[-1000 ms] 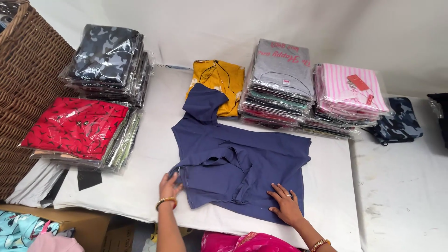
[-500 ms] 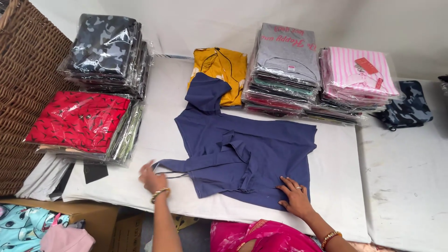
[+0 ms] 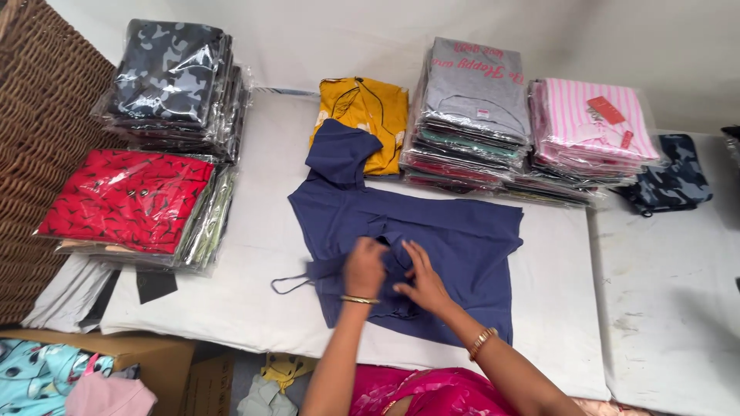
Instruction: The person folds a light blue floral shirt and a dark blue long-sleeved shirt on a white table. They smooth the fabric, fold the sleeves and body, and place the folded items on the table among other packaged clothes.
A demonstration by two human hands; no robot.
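both hands meeting on the navy garment

i see the white counter [image 3: 254, 254] filling most of the head view, and i take the navy garment [image 3: 462, 239] spread flat on it as my landmark. it lies in the middle of the counter, one sleeve reaching up and away from me, a thin cord trailing off its near left edge.

left of the garment and beyond the counter's edge stands a big wicker basket [image 3: 38, 154]. between basket and garment sit two stacks of bagged clothes: a dark camouflage stack [image 3: 173, 77] further back, and a red patterned stack [image 3: 127, 200] nearer to me. beyond the garment on its right rises a tall stack topped by a grey shirt [image 3: 474, 88], and right of that a pink striped stack [image 3: 590, 123]. a yellow garment [image 3: 370, 112] lies just past the navy sleeve, which overlaps it. far right of the landmark, a small dark camouflage piece [image 3: 678, 181] rests on a second white surface.

on the near left part of the garment my two hands come close together. my left hand [image 3: 364, 268] is curled, fingers bunched on a fold of navy cloth, a gold bangle at the wrist. my right hand [image 3: 420, 277] lies just beside it, fingers spread and bent, tips pressing into the same gathered cloth; whether it pinches the fabric i cannot tell.
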